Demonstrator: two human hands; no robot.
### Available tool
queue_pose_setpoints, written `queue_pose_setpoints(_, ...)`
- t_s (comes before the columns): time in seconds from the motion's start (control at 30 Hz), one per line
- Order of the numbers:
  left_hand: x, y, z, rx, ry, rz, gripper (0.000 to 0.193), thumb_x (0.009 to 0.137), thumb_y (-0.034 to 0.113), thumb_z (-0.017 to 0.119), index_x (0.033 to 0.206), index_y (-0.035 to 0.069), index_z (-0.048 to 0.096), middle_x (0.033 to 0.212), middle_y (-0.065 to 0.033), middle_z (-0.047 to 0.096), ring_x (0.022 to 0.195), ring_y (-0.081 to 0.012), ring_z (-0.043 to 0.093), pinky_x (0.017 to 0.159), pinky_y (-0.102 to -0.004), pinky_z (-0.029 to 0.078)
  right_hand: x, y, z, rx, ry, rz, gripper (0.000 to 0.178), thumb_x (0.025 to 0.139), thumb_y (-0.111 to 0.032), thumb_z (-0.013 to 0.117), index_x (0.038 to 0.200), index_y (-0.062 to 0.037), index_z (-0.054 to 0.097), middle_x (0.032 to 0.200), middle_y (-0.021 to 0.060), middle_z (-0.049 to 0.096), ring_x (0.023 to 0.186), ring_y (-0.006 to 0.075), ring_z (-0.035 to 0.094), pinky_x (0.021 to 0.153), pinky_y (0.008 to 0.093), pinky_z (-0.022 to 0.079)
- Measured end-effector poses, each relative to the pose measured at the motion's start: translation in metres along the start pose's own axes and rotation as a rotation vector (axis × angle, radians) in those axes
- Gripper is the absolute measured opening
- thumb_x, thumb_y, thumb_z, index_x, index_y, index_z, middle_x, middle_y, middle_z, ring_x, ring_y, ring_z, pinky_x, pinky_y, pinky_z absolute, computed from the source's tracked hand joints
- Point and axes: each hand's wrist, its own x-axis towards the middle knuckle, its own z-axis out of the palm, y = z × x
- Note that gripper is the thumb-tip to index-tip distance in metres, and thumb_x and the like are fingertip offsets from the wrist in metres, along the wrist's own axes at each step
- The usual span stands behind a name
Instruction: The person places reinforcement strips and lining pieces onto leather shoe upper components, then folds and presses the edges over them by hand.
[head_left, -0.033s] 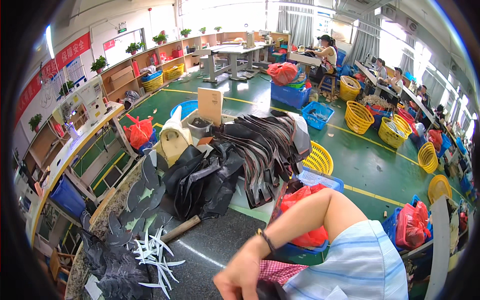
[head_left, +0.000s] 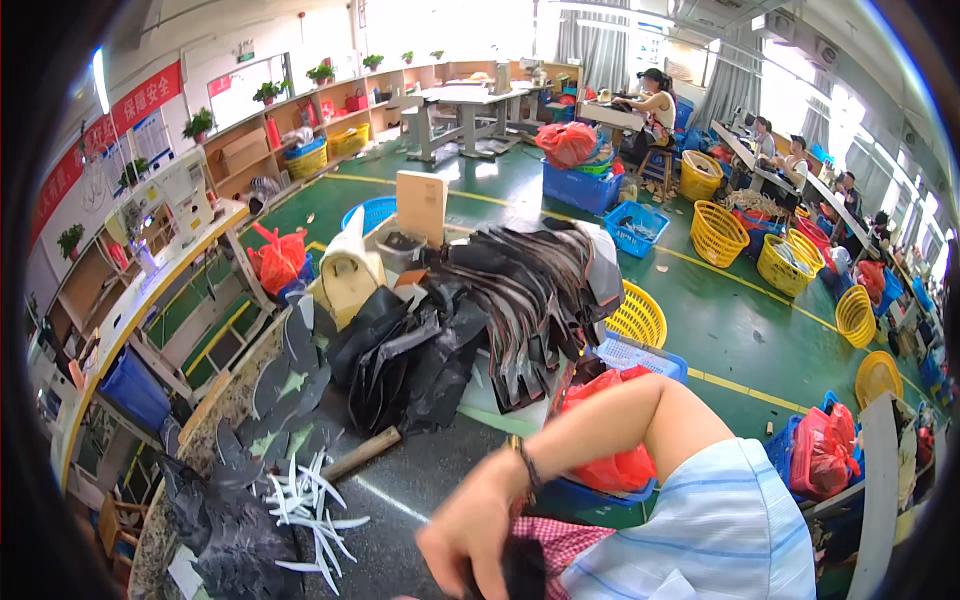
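1. The fingers point(head_left: 488, 574) of the right hand point(head_left: 468, 535) bend down beside a black piece point(head_left: 525, 568); I cannot tell whether they grip it.
2. This black piece is at the near edge, before the checkered cloth point(head_left: 572, 541).
3. To the left, white strips point(head_left: 318, 512) lie on the bench point(head_left: 410, 478).
4. Farther are a wooden stick point(head_left: 362, 455) and stacked dark pieces point(head_left: 535, 290).
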Motion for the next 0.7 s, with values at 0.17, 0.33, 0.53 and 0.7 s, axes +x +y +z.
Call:
queue_pose_setpoints(0.17, 0.005, -0.093, 0.032, 1.54, 0.361, 0.258, 0.027, 0.074, 0.016, 0.056, 0.098, 0.004, 0.063, 0.101, -0.0084, 0.063, 0.093, -0.0203, 0.058, 0.093, -0.0422, 0.043, -0.024, -0.02, -0.066, -0.701, 1.02, 0.25, 0.022, 0.08, -0.015, 0.07, 0.098, -0.0035, 0.068, 0.086, 0.0063, 0.068, 0.076, 0.0127, 0.064, 0.068, 0.0279, 0.051)
queue_pose_setpoints(0.33, 0.001, -0.098, 0.052, 1.472, 0.572, 0.104, 0.03, 0.076, 0.017, 0.059, 0.103, 0.005, 0.064, 0.109, -0.0082, 0.063, 0.097, -0.0197, 0.057, 0.095, -0.0421, 0.041, 0.028, 0.017, -0.08, -0.869, 0.878, 0.241, 0.017, 0.079, -0.008, 0.067, 0.095, -0.0037, 0.067, 0.084, 0.0084, 0.066, 0.076, 0.0195, 0.065, 0.07, 0.0317, 0.051)
queue_pose_setpoints(0.53, -0.01, -0.068, 0.029, 1.1, 0.703, 0.094, 0.034, 0.076, 0.032, 0.073, 0.096, 0.007, 0.065, 0.098, -0.0077, 0.067, 0.09, -0.0234, 0.06, 0.084, -0.0382, 0.046, 0.098, 0.033, -0.083, -1.171, 0.56, 0.551, 0.014, 0.076, -0.018, 0.067, 0.082, -0.0057, 0.064, 0.079, 0.0118, 0.066, 0.077, 0.0317, 0.065, 0.066, 0.042, 0.05)
queue_pose_setpoints(0.7, -0.008, -0.09, -0.043, 1.139, 1.152, -0.142, 0.028, 0.074, 0.024, 0.075, 0.093, 0.005, 0.065, 0.086, -0.0126, 0.063, 0.082, -0.0312, 0.06, 0.069, -0.0424, 0.047, 0.108, 0.049, -0.062, -1.342, 0.534, 0.464, 0.011, 0.076, -0.014, 0.066, 0.083, -0.0063, 0.065, 0.091, 0.0133, 0.064, 0.087, 0.0293, 0.063, 0.068, 0.042, 0.05)
